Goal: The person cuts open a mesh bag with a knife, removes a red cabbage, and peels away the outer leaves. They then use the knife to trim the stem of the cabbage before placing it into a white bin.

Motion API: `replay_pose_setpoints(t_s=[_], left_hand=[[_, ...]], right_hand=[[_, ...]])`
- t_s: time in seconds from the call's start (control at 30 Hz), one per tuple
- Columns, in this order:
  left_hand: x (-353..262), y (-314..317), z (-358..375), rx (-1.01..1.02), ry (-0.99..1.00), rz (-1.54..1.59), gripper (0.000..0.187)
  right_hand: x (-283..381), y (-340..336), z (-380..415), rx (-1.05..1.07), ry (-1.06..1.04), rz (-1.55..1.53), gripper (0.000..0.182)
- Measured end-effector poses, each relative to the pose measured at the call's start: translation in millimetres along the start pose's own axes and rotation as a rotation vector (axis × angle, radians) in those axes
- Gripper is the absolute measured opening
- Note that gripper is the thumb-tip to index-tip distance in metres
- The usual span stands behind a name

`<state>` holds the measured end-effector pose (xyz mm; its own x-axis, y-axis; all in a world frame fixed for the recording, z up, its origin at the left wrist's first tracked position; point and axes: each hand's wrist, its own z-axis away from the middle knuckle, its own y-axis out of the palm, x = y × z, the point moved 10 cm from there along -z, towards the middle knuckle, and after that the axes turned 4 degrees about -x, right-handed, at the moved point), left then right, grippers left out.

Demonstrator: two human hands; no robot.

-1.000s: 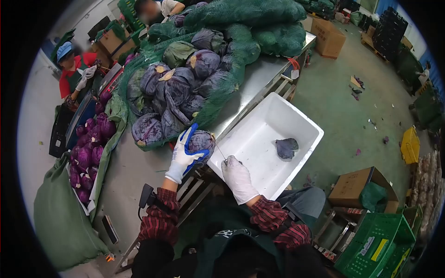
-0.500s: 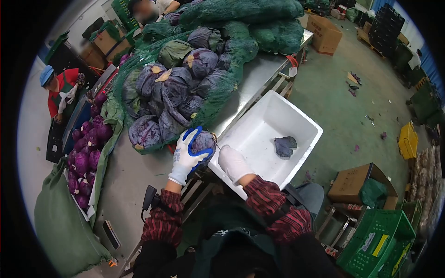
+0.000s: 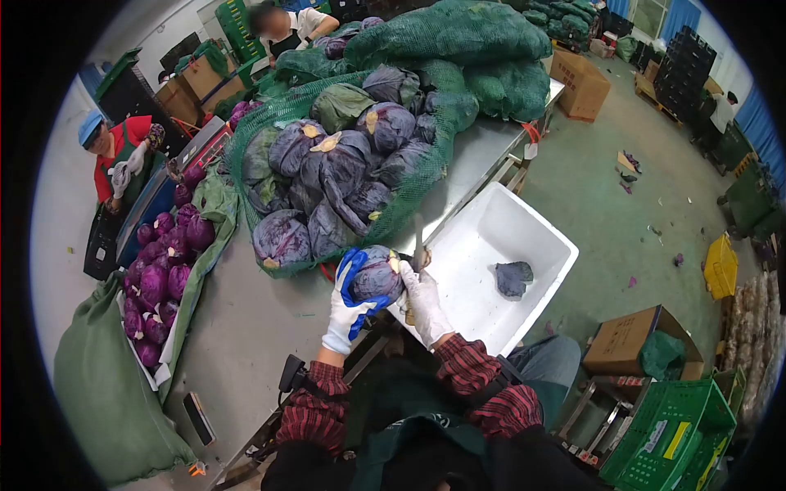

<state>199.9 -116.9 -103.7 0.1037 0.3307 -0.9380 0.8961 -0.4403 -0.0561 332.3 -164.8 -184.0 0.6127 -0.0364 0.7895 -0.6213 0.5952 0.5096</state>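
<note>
Purple cabbage [image 3: 377,277] is at the counter's [image 3: 258,327] edge, between the net bag of cabbages [image 3: 344,164] and the white tub [image 3: 471,254]. Around its left side curves the gloved left grip [image 3: 352,304], thumb and fingers spread wide. The right grip [image 3: 424,304] is closed on a knife [image 3: 419,236], blade pointing away from the person; whether its fingertips touch the stem, I cannot tell.

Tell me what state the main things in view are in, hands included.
Left hand: gloved, gripping the cabbage
Cabbage: held, dark outer leaves on
Right hand: gloved, holding the knife
Knife: blade exposed
White bin: open, one loose leaf inside
Net sack: open, cabbages showing
Purple cabbages: heaped
Cardboard box near green crate: open, netting inside
</note>
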Motion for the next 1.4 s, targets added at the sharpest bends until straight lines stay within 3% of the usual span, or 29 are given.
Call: replay_pose_setpoints(t_s=[0.03, 0.1, 0.13, 0.17, 0.27, 0.3, 0.33, 0.37, 0.43, 0.53, 0.6, 0.63, 0.7, 0.83, 1.0, 1.17, 1.3, 1.37, 1.4], left_hand=[[-6, 1, -8, -0.002, 0.008, 0.007, 0.086], [-8, 6, -26, 0.015, -0.137, 0.194, 0.085], [-25, 9, -38, 0.035, -0.02, -0.057, 0.083], [-25, 11, -42, 0.032, -0.02, -0.051, 0.083], [-14, 24, -40, 0.142, 0.097, -0.627, 0.083], [-7, 23, -37, 0.139, 0.098, -0.625, 0.083], [0, 14, -37, 0.061, 0.053, -0.486, 0.082], [10, 4, -35, -0.012, 0.006, -0.347, 0.081], [19, -5, -35, -0.028, 0.033, -0.369, 0.076], [4, 4, -33, 0.004, 0.051, -0.523, 0.075], [-8, 14, -31, -0.009, -0.069, -0.602, 0.074], [-7, 17, -31, -0.006, -0.066, -0.604, 0.074], [-10, 17, -27, -0.052, 0.022, -0.65, 0.075], [-19, 26, -24, -0.054, 0.216, -0.637, 0.071], [-20, 34, -26, -0.037, 0.175, -0.733, 0.069], [-39, 50, -13, -0.062, 0.303, -0.898, 0.066], [-28, 36, -19, -0.011, 0.2, -0.663, 0.065], [-24, 31, -17, 0.017, 0.157, -0.611, 0.064], [-21, 28, -14, 0.037, 0.148, -0.469, 0.065]], right_hand=[[39, 10, 19, -0.013, -0.024, -0.011, 0.035], [45, 1, 1, -0.006, -0.083, 0.192, 0.031], [59, 4, -2, -0.027, -0.176, 0.281, 0.031], [73, 7, -4, -0.046, -0.272, 0.369, 0.031], [80, -16, -26, -0.228, -0.302, 0.255, 0.024], [86, -37, -23, -0.346, -0.136, 0.305, 0.025], [79, -67, -52, -0.356, -0.217, 0.216, 0.03], [94, -90, -51, -0.491, -0.164, 0.591, 0.037], [79, -151, -89, -0.611, -0.321, 1.095, 0.043], [102, -92, -19, -0.326, -0.342, 0.917, 0.054], [86, -53, 1, -0.121, -0.411, 0.964, 0.047], [105, -22, 34, -0.021, -0.341, 1.021, 0.051], [99, -5, 33, -0.047, -0.638, 1.051, 0.053], [80, 2, 28, 0.017, -0.518, 1.117, 0.052], [74, -1, 19, 0.013, -0.485, 1.217, 0.053], [75, -13, -1, -0.116, -0.476, 1.278, 0.052], [80, -21, -17, -0.202, -0.533, 1.127, 0.052], [68, -50, -27, -0.181, -0.099, 0.655, 0.053], [57, -65, -42, -0.198, -0.073, 0.572, 0.054]])
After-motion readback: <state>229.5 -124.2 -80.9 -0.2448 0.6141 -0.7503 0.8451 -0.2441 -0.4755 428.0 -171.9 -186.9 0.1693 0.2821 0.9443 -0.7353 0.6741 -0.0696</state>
